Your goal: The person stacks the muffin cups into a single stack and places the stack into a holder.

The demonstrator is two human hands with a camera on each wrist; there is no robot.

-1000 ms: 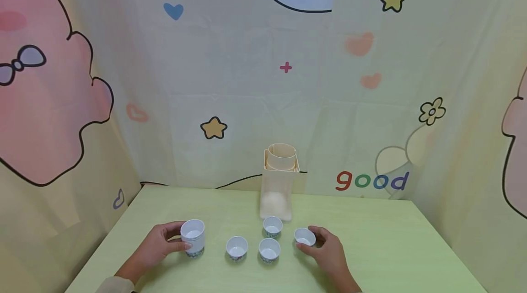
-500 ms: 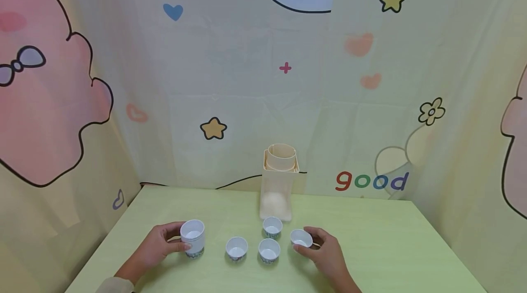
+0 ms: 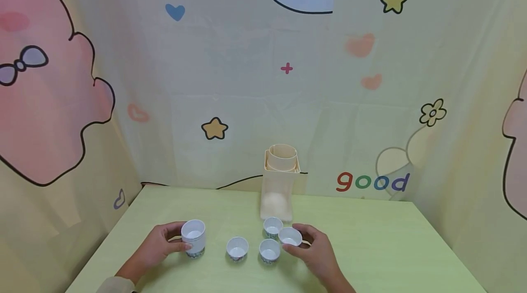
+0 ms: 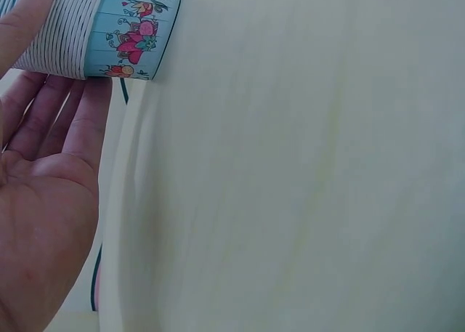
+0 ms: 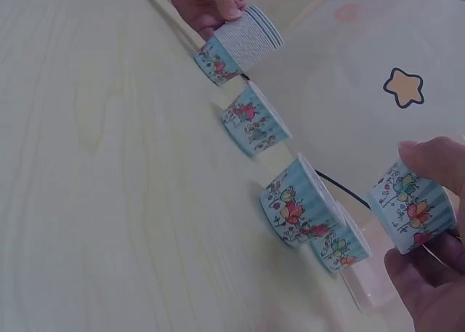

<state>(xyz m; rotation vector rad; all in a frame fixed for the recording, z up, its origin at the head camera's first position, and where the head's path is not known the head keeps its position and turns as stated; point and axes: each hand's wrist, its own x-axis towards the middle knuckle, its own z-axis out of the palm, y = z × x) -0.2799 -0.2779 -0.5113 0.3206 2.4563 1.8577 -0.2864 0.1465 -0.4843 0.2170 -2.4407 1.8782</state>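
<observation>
My left hand [image 3: 158, 246] grips a stack of nested paper cups [image 3: 193, 238] at the left of the table. In the left wrist view the stack's lowest cup [image 4: 134, 34] is light blue with a fruit print, and rims pile up above it. My right hand [image 3: 320, 251] pinches a single paper cup [image 3: 290, 237] between thumb and fingers. The right wrist view shows this held cup [image 5: 414, 207] raised off the table. Three more cups stand upright nearby: a left one [image 3: 237, 249], a front middle one [image 3: 269, 252] and a back one [image 3: 272, 227].
Behind the back cup stands a cream-coloured holder [image 3: 276, 192] with a round tube [image 3: 282, 157] in its top. The pale green table [image 3: 383, 242] ends at a printed cloth backdrop [image 3: 247, 78].
My right hand has moved left with its cup, lifting it slightly, closer to the back and front middle cups. The left hand and its stack have stayed in place.
</observation>
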